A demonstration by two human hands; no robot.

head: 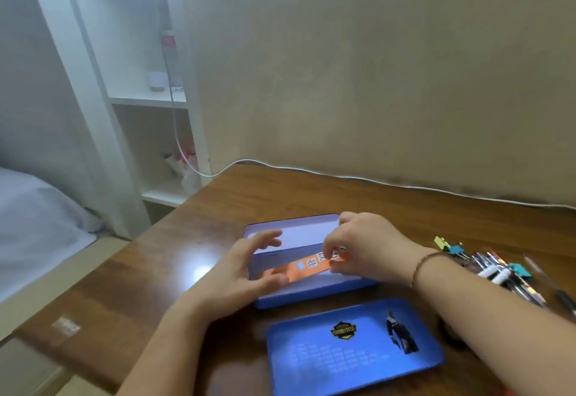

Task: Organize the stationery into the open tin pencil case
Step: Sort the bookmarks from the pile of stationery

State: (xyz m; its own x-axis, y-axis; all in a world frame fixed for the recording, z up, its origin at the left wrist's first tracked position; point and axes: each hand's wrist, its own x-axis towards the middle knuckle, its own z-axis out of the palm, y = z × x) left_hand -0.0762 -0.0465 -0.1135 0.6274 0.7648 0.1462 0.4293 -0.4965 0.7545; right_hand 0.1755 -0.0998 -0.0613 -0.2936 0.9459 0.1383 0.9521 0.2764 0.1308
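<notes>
The room is dim, washed in a soft, bluish-grey light. A round white glare spot sits on the glossy brown desk [199, 271], a lamp mirrored from above. The wall [374, 68] looks flat and murky, darker along its foot. Everything is slightly soft; the shelf [149, 99] at the back left is hazy and washed out, its contents blurred. Straight lines bow toward the edges from the wide lens. Faint shadows lie under the forearms.
</notes>
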